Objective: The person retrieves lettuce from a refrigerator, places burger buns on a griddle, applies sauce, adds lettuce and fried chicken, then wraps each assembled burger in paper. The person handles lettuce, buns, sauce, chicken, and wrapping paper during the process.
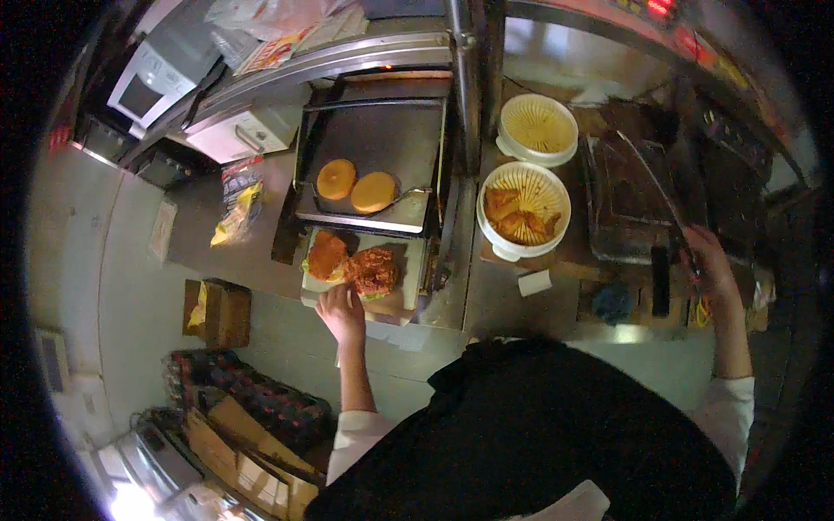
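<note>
My left hand (343,314) is at the front edge of a pale board, its fingertips at a piece of breaded fried chicken (373,272). Beside it lies another breaded piece (327,255) with lettuce showing under both. Behind the board, two buns (336,179) rest on a flat griddle (378,133). Far to the right, my right hand (709,264) grips a long thin metal utensil, probably tongs (653,179), which points up and left over a dark tray (625,195). Between the hands, a white ribbed bowl (485,208) holds several fried pieces (521,215).
A second ribbed bowl (539,127) stands behind the first. A plastic food bag (240,205) lies left of the griddle, near a white appliance (244,133). A metal post (464,84) rises between griddle and bowls. Cardboard boxes (228,314) stand below the counter.
</note>
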`<action>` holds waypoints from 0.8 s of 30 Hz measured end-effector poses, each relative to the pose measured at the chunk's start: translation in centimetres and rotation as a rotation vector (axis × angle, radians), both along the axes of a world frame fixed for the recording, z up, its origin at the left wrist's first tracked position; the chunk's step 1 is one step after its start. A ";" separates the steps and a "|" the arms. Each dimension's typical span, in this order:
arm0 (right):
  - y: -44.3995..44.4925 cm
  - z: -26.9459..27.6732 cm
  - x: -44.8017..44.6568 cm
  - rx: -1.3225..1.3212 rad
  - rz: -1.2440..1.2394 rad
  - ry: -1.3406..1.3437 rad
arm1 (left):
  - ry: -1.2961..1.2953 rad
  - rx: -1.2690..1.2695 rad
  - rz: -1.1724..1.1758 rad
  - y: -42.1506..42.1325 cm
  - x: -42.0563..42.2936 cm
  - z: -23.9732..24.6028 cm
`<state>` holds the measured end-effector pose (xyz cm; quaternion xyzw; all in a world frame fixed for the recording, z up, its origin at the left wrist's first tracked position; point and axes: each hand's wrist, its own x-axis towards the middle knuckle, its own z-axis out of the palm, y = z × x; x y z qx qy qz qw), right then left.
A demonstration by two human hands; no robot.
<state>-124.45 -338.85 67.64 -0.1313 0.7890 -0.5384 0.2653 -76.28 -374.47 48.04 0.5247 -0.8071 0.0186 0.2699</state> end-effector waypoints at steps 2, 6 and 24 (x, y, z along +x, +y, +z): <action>3.1 -2.1 -4.8 0.135 -0.003 0.174 | 0.045 -0.119 -0.100 -1.7 -1.3 1.9; 6.6 -7.0 -11.4 0.486 0.134 0.523 | -0.111 0.047 -0.229 -7.6 -2.4 6.0; -37.5 -6.9 24.3 0.568 0.573 1.202 | -0.485 0.342 -0.807 -35.1 -7.5 3.6</action>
